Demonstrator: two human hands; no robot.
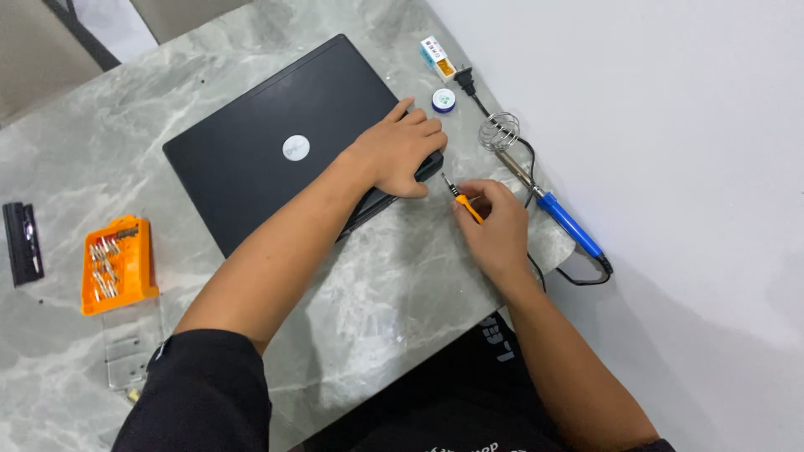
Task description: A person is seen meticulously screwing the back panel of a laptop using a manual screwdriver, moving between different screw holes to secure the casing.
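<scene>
A closed black laptop (276, 142) lies on the grey marble table (394, 285). My left hand (400, 151) rests on the laptop's near right corner, fingers curled over its edge. Just to the right, my right hand (496, 226) holds a small orange precision screwdriver (463, 201), its dark tip pointing toward the laptop's corner and a short way off it.
An orange case of screwdriver bits (117, 264) with a clear lid sits at the left, beside a black strip-shaped part (21, 243). A blue-handled soldering iron (557, 213) on a coil stand (499, 130), its cable, a small round tin (444, 100) and a small box (437, 57) lie near the right edge.
</scene>
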